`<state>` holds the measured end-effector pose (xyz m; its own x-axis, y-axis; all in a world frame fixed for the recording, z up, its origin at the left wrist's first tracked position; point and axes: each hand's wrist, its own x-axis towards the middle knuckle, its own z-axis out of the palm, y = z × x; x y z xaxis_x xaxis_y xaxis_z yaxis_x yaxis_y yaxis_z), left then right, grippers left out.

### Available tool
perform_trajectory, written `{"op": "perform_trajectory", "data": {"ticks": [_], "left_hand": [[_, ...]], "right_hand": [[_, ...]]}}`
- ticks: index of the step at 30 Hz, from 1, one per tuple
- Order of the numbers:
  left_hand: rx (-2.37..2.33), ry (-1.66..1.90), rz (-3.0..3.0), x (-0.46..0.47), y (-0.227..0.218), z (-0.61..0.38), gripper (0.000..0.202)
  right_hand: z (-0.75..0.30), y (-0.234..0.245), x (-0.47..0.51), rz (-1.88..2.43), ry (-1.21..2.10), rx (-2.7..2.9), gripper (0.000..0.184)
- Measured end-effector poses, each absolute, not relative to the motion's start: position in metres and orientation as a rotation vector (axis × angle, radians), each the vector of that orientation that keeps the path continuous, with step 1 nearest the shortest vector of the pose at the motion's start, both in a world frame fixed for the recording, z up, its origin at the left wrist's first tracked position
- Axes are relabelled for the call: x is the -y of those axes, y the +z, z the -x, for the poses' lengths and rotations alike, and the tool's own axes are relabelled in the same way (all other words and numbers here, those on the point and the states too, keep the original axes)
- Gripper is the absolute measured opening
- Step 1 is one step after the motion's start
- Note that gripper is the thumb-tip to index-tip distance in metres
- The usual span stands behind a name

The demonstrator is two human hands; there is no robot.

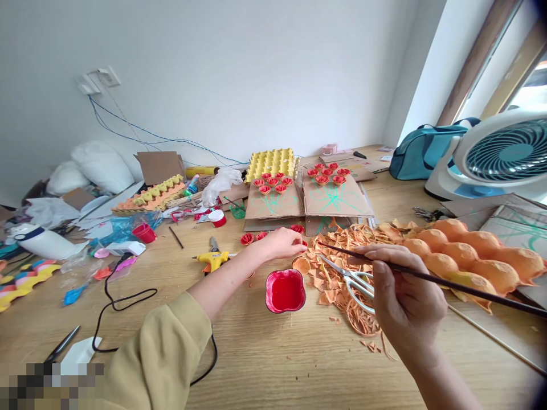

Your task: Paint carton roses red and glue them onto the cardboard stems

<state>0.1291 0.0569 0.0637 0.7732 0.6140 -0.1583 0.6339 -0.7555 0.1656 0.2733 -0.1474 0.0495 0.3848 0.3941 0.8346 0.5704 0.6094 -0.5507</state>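
My right hand [408, 290] grips a long dark paintbrush [444, 280], its reddish tip pointing left over the orange scraps. My left hand [284, 244] reaches forward with bent fingers closed at a small red egg-carton flower [305, 244], which the fingertips partly hide. Just beyond lies another red flower [297, 228], and more red flowers [247, 239] sit to the left. Below my left hand stands a small scalloped cup of red paint [285, 291]. An unpainted orange carton cup [301, 264] lies between that cup and the scraps.
White-handled scissors [358, 285] rest on orange carton scraps [342, 242]. An orange egg carton [474, 250] and a fan [499, 154] stand right. Cardboard pieces [273, 208] carry red flowers and green stems. A yellow glue gun [212, 261] with a black cord [106, 307] lies left.
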Motion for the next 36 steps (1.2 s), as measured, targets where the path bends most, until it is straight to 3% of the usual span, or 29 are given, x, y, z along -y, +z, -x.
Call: {"op": "perform_trajectory", "data": {"ticks": [5, 15, 21, 28, 36], "left_hand": [[-0.868, -0.181, -2.785, -0.043, 0.061, -0.124, 0.011], [-0.864, -0.181, -2.837, -0.037, 0.045, -0.15, 0.02], [-0.939, 0.058, -2.841, -0.042, 0.065, -0.134, 0.016], [-1.292, 0.425, -2.723, -0.045, 0.097, -0.037, 0.016], [-1.496, 0.424, -2.574, -0.01, 0.038, 0.022, 0.02]], "right_hand": [[-0.273, 0.05, 0.145, 0.973, -0.147, 1.236, 0.018], [-0.273, 0.048, 0.146, 0.977, -0.126, 1.222, 0.017], [-0.274, 0.048, 0.146, 0.97, -0.085, 1.199, 0.015], [-0.271, 0.048, 0.149, 0.994, -0.079, 1.212, 0.012], [-0.261, 0.04, 0.148, 1.069, -0.056, 1.281, 0.011]]}}
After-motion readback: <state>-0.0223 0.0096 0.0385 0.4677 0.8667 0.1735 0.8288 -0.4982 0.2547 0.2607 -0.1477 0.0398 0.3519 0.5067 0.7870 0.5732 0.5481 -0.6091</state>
